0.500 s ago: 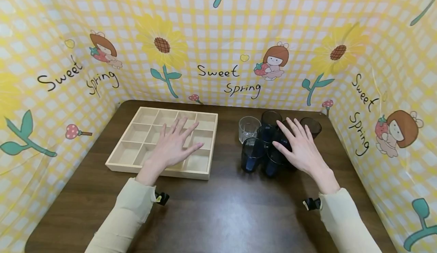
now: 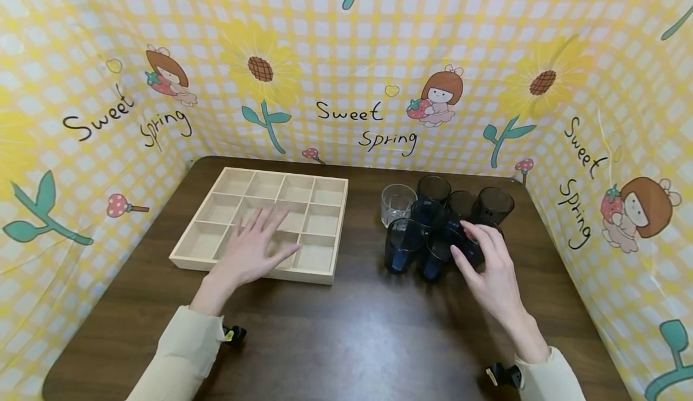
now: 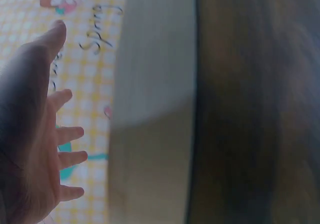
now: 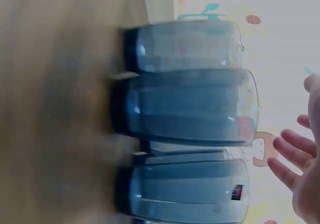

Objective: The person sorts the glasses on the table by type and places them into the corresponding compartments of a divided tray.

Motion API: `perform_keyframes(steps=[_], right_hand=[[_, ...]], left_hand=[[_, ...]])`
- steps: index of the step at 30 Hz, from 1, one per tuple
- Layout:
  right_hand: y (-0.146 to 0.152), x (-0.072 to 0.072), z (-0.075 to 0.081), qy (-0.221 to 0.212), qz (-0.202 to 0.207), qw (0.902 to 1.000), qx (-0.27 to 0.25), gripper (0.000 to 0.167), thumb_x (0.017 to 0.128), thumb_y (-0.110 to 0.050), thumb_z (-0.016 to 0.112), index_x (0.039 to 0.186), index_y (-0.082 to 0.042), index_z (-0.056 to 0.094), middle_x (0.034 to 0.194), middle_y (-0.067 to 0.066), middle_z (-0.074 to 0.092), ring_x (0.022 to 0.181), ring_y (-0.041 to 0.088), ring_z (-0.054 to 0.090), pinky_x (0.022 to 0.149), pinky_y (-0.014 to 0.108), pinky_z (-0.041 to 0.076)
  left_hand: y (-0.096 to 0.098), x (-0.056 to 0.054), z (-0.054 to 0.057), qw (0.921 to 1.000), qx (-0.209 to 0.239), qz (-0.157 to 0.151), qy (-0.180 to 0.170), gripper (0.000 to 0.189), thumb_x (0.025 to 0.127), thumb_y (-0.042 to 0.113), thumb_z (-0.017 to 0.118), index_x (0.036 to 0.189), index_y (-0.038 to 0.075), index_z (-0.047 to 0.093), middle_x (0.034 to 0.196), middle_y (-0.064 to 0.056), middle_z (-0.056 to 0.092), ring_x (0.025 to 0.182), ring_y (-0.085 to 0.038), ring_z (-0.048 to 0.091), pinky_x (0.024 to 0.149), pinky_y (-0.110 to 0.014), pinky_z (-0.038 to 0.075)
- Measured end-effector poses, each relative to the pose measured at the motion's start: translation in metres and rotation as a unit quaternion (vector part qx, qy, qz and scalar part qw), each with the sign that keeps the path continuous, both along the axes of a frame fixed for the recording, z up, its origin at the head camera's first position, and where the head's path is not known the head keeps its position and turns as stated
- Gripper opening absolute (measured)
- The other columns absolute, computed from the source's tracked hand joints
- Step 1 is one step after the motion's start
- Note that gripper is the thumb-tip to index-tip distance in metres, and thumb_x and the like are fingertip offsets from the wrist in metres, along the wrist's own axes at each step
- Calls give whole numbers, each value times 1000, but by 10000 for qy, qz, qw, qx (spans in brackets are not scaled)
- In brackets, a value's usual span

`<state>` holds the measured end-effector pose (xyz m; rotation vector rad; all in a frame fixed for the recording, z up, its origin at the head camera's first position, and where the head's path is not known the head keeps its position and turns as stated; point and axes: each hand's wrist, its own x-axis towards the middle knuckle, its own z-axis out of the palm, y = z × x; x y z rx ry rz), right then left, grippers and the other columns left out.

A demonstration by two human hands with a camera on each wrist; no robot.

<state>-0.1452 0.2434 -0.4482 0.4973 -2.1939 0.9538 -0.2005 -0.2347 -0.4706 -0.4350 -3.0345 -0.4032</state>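
My left hand (image 2: 251, 254) hovers with spread fingers over the front of a pale wooden divided box (image 2: 339, 232), holding nothing. In the left wrist view that hand (image 3: 35, 139) is apart from the box's side wall (image 3: 152, 114). My right hand (image 2: 491, 272) is just above the right front of a cluster of tumblers, fingers slightly bent and thumb apart. The right wrist view shows a gap between its fingertips (image 4: 282, 171) and a blue glass tumbler (image 4: 187, 106). Nearest it in the head view is a dark blue tumbler (image 2: 435, 260); others behind the hand are partly hidden.
A clear tumbler (image 2: 397, 207) stands at the cluster's left, a dark grey-brown one (image 2: 494, 205) at its back right. All stand upright on the brown wooden table (image 2: 352, 335). Yellow checked cloth (image 2: 335, 58) encloses the back and sides.
My right hand has drawn back toward me and right from above the tumblers, its fingers bending and thumb lowering. The left hand has shifted left and nearer me, still spread.
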Motion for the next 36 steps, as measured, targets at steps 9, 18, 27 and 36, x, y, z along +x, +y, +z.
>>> perform_keyframes(steps=[9,18,27,36], right_hand=[[-6,21,-31,43,-592,9958,-699,48,73,6,93,113,8,67,98,18,65,88,20,57,86,13,43],[-12,30,-46,-941,-660,9873,-1095,67,79,3,95,135,11,58,123,25,69,109,22,65,103,3,45],[-18,27,-55,-1812,-627,9707,-1447,79,84,1,92,152,5,52,142,28,69,126,36,67,107,-1,43],[-24,18,-64,-2573,-100,9424,-2135,95,89,7,85,168,-4,34,159,27,56,142,31,57,110,2,44]], left_hand=[[-56,9,-16,9986,148,442,-250,94,107,72,49,179,30,8,185,-23,14,169,-54,14,128,-86,9],[-104,14,-24,9960,270,827,-196,94,106,72,52,179,23,17,182,-29,16,166,-60,15,125,-88,8],[-119,12,-32,9948,425,917,-122,92,106,70,53,178,24,20,183,-28,11,167,-59,9,124,-89,7],[-114,8,-32,9955,352,857,-176,87,106,71,53,177,31,24,183,-28,13,165,-65,5,125,-88,4]])
